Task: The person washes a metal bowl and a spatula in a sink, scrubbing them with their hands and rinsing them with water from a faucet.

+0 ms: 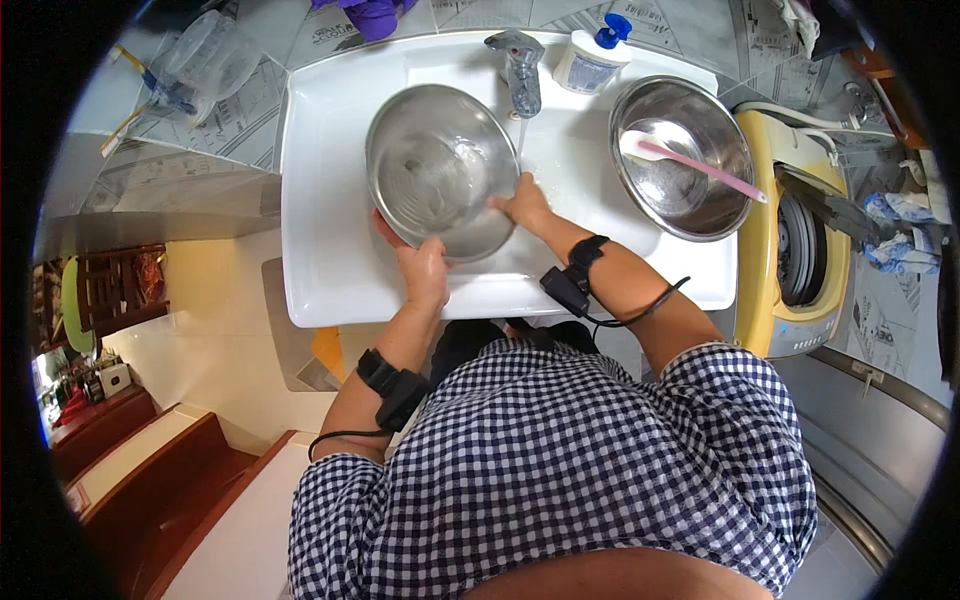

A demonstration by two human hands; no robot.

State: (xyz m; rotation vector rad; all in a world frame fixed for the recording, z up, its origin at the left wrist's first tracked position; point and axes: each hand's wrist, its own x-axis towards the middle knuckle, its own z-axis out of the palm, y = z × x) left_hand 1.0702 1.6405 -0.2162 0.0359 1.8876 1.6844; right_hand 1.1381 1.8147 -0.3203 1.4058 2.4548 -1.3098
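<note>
A large stainless steel bowl (425,150) is tilted in the left part of the white sink (310,250), its wet inside catching the light. My left hand (422,268) is closed on its near rim, thumb over the edge and fingers against the outside. On the bowl's right rim, my right hand (523,205) grips with its fingers curled. A thin stream of water falls from the grey faucet (522,75) beside the right rim. To the right, a second steel bowl (685,210) holds a pink-handled spatula (705,168) with a pale head, leaning across its rim.
A white bottle with a blue cap (592,65) stands behind the sink, right of the faucet. At the right is a yellow washing machine (760,250) with its lid raised. Clear plastic containers (210,60) lie at the far left, and purple cloth (375,15) sits at the back.
</note>
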